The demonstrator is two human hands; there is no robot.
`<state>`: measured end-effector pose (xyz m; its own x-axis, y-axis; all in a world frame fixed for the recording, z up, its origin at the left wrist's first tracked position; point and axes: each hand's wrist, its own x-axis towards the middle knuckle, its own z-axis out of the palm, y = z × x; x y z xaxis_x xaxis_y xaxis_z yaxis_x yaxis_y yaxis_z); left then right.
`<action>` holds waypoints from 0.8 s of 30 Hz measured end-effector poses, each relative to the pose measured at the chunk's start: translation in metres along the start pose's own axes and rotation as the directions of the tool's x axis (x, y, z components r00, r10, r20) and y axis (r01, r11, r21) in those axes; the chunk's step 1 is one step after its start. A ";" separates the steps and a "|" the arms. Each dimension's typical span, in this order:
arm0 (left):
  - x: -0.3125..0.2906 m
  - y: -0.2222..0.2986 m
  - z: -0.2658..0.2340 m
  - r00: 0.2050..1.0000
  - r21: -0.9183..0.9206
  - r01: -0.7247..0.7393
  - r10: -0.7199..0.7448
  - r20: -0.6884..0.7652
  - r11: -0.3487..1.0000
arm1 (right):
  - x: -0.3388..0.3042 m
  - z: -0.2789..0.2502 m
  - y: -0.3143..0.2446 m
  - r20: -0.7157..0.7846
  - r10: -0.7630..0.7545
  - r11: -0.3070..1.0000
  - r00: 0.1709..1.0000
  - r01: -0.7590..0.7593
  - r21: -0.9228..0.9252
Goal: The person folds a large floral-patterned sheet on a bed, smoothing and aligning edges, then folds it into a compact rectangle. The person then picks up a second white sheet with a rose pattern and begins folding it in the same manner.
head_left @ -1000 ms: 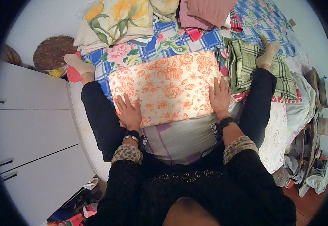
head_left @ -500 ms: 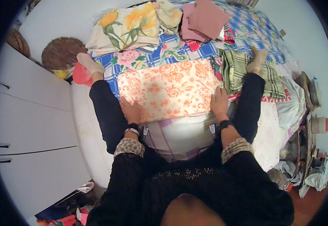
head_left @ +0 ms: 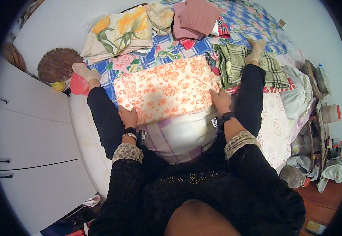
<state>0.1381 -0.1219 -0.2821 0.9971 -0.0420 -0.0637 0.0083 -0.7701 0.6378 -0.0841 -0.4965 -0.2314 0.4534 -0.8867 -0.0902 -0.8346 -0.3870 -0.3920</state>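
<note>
A folded cream cloth with orange flowers (head_left: 165, 88) lies flat before me, between my legs. At its near left corner, my left hand (head_left: 128, 117) is closed on the edge, thumb on top and the other fingers partly hidden. My right hand (head_left: 222, 101) grips the near right corner in much the same way, its thumb over the print and its fingertips partly out of sight. Under the cloth's near edge spreads a pale fabric with purple stripes (head_left: 178, 133).
Beyond lie a folded cream towel with yellow flowers (head_left: 119, 33) and mauve folded clothes (head_left: 200, 17), on a blue flowered sheet (head_left: 241, 19). A green checked cloth (head_left: 271, 69) lies by my right foot. White cabinets (head_left: 33, 133) stand left; a cluttered rack (head_left: 316, 129) stands right.
My hands have gone from resting with fingers laid on the cloth to holding its near corners. The whole view has shifted slightly, so everything appears farther left and higher.
</note>
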 end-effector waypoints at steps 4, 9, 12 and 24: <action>0.000 0.001 0.003 1.000 0.016 0.009 -0.009 -0.008 1.000 | 0.015 0.014 0.011 0.016 0.047 0.999 0.999 -0.047 0.017; 0.005 -0.003 0.002 1.000 0.032 0.019 -0.019 -0.005 0.999 | 0.028 0.019 0.022 0.026 0.164 0.963 0.986 -0.166 0.213; 0.013 -0.010 0.004 0.999 0.038 0.033 -0.033 0.007 0.999 | 0.031 0.009 0.022 0.200 0.191 0.900 0.961 -0.252 0.355; 0.057 0.054 -0.071 0.862 -0.477 0.319 -0.041 0.506 0.819 | 0.029 -0.008 0.004 0.228 -0.049 0.862 0.972 -0.075 0.502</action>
<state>0.2008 -0.1208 -0.1964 0.8206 -0.3263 -0.4693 0.3610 -0.3407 0.8681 -0.0766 -0.5254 -0.2280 0.5529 -0.7857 -0.2775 -0.5959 -0.1401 -0.7907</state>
